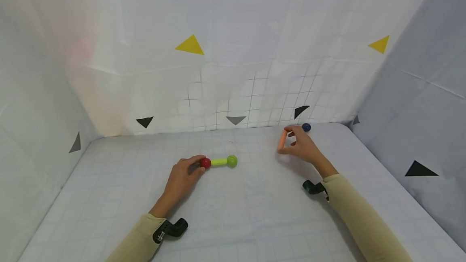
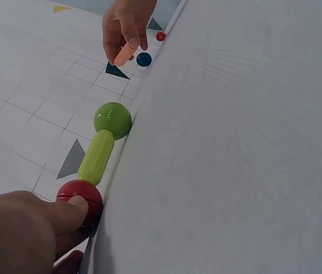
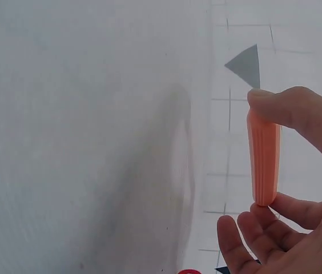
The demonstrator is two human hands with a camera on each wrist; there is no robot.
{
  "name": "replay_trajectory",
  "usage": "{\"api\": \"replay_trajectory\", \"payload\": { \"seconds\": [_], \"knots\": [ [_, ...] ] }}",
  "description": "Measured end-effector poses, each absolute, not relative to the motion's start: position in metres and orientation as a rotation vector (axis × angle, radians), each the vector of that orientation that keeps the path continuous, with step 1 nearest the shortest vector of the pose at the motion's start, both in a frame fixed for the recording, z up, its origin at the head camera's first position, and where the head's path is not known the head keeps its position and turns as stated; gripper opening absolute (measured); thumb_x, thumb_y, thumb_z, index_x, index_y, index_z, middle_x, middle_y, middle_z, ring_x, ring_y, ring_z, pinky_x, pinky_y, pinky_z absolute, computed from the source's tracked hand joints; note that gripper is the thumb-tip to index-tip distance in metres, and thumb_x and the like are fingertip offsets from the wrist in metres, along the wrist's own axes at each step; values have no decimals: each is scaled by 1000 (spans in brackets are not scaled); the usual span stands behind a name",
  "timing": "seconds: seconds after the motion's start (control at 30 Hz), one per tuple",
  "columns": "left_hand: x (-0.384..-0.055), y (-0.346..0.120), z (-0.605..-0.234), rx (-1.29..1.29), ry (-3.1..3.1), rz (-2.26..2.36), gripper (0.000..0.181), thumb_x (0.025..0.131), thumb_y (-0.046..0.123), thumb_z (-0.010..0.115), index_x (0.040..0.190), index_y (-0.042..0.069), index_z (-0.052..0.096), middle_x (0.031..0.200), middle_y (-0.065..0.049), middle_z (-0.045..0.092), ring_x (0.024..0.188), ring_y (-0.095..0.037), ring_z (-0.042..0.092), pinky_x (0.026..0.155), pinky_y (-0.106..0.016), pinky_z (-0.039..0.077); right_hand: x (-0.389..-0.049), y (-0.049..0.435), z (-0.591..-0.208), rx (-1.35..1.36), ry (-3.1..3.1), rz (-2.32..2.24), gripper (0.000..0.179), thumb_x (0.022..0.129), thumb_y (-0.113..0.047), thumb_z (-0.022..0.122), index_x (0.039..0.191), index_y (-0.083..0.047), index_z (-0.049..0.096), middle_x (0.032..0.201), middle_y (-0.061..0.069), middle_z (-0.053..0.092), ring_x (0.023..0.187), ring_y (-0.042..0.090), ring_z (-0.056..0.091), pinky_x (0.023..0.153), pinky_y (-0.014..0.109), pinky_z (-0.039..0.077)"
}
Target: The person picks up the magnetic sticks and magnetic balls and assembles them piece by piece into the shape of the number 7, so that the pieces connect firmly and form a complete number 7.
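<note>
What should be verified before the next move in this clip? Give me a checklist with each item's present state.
1. Left hand has hold of the red ball: ok, pinched between thumb and fingers.
2. Lime stick meets both the red ball and the green ball: ok, no gap shows.
3. Right hand grips the orange stick: ok, pinched at its two ends.
4. A hand free for the blue ball: not ok, both are holding parts.
5. Blue ball clear of the right hand: cannot tell, they look very close.
6. Joints firm enough to lift: cannot tell.
</note>
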State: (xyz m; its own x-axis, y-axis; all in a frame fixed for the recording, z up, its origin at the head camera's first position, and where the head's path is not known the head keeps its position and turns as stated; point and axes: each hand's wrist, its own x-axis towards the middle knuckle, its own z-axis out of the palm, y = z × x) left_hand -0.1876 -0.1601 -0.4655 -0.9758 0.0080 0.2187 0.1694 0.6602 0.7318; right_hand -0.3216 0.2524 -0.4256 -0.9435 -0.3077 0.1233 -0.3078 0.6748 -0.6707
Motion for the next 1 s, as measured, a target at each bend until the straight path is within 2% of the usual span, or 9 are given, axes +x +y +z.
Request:
{"api": "replay_trajectory", "payload": {
  "seconds": [0.57,1.0],
  "knots": [
    [-187,-159,-463,-135,-2673,-1228,41,97,18,76,137,18,70,133,-5,68,122,-30,58,100,-53,46,-298,228,-420,657,-2769,1319,91,78,-21,94,149,2,43,145,17,45,130,41,46,98,55,50],
    [-188,-159,-465,-165,-2644,-1208,41,96,18,76,136,16,71,130,-5,70,117,-30,59,97,-53,47,-282,209,-415,730,-2768,1313,89,78,-24,95,149,-2,46,144,13,48,129,40,48,97,52,52]
  ]
}}
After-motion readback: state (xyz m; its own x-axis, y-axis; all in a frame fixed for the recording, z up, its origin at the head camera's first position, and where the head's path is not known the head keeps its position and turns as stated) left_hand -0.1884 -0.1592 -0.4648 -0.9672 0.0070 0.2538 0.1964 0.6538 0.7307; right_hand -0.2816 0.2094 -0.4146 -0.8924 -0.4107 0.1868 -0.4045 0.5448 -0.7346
